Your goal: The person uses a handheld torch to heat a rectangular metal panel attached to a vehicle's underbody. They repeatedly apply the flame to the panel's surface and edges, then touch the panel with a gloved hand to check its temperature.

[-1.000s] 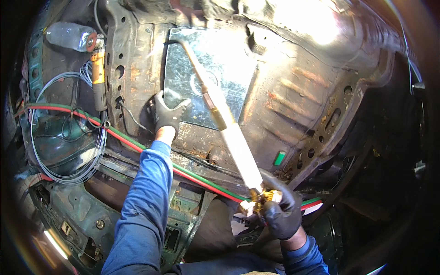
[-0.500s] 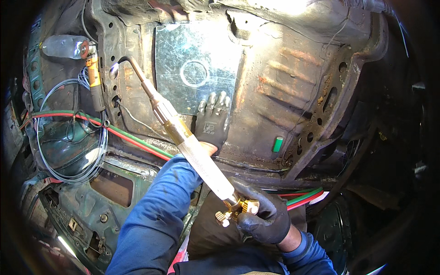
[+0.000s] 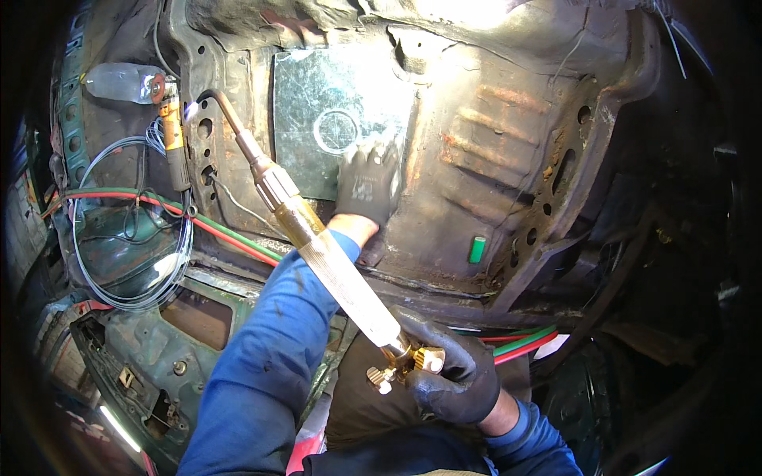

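My right hand (image 3: 454, 366), in a dark work glove, is closed round the valve end of a gas welding torch (image 3: 337, 278). The torch slants up to the left across my left forearm, its bent tip ending in a small bright flame near the holed rail. Two brass valve knobs show beside my right fingers. My left hand (image 3: 368, 182), also gloved, lies with fingers stretched out on the lower right part of a flat metal sheet (image 3: 305, 163). A circle (image 3: 337, 132) is marked on the sheet, just beyond my left fingertips.
The sheet rests on a rusty car floor pan (image 3: 444, 206). Right of it lies a small green cylinder (image 3: 477, 250). At left are a yellow-and-grey angle grinder (image 3: 172, 135), a clear bottle (image 3: 119, 82), coiled wire (image 3: 75, 238), and red and green hoses (image 3: 230, 237). A car door panel (image 3: 127, 357) lies lower left.
My left hand has slid slightly farther up the sheet, toward the circle. My right hand still holds the lit torch, whose tip has shifted slightly up and left.
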Available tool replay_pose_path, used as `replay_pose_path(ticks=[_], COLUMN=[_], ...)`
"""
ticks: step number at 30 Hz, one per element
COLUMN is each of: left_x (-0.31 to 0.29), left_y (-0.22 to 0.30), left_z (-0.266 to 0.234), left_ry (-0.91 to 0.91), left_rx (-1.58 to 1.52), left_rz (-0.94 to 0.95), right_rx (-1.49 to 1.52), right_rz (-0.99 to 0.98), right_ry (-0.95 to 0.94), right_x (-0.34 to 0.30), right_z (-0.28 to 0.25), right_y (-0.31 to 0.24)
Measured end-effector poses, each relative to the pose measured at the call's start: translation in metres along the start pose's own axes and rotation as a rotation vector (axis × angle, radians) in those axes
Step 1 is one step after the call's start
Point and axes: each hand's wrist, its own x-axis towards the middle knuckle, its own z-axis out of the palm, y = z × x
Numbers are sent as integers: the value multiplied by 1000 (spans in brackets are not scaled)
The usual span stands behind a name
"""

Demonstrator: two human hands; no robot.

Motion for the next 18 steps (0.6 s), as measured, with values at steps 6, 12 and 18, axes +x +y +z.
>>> replay_pose_path(ticks=[6, 12, 18], left_x=[38, 43, 27], left_y=[0, 2, -16], left_z=[4, -3, 5], left_ry=[-86, -242, -71], left_rx=[183, 116, 8], left_rz=[-46, -106, -12], right_rx=[-43, 33, -14], right_rz=[-47, 60, -2], right_ry=[-9, 27, 120], right_x=[0, 2, 7], right_z=[-2, 2, 9], right_y=[-4, -4, -8])
